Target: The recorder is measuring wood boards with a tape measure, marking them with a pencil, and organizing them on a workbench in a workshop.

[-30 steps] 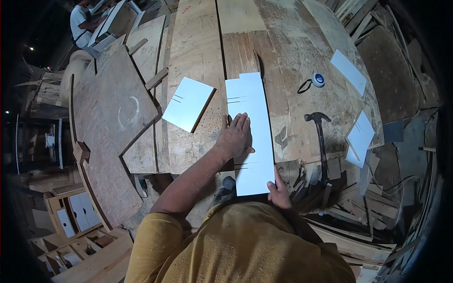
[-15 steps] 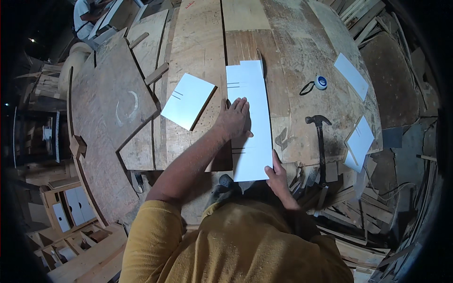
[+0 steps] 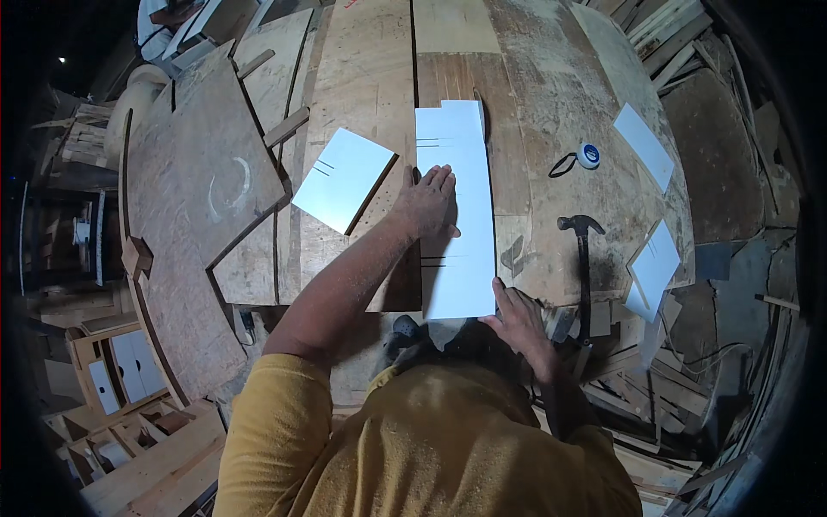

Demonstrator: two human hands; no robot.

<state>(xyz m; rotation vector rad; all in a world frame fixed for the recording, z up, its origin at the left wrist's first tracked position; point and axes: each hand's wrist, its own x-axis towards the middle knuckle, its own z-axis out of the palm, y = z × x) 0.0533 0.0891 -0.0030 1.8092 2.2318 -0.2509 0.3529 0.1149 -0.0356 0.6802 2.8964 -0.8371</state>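
Note:
A long white board (image 3: pixel 465 258) lies lengthwise in front of me on the worn wooden bench (image 3: pixel 551 95). It has pairs of short dark lines at its left side and a notch at its far left corner. My left hand (image 3: pixel 425 205) presses on it near the middle, palm down, fingers stretched. By the near right corner, my right hand (image 3: pixel 519 319) touches the board's edge, fingers extended along it and thumb by the near end. A thin, dark, blade-like piece (image 3: pixel 485 121) stands against the far right edge; its kind is unclear.
Left of the board lies a white panel (image 3: pixel 340 181) with two dark lines. To the right are a tape measure (image 3: pixel 588 156), a hammer (image 3: pixel 583 267) over the bench edge, and white panels (image 3: pixel 644 146). Wood offcuts (image 3: pixel 633 388) lie below; another person (image 3: pixel 155 30) is at far left.
The white board has slid away from me, further along the bench. My left hand moved forward with it. The right hand's fingers have shifted and spread at the near corner.

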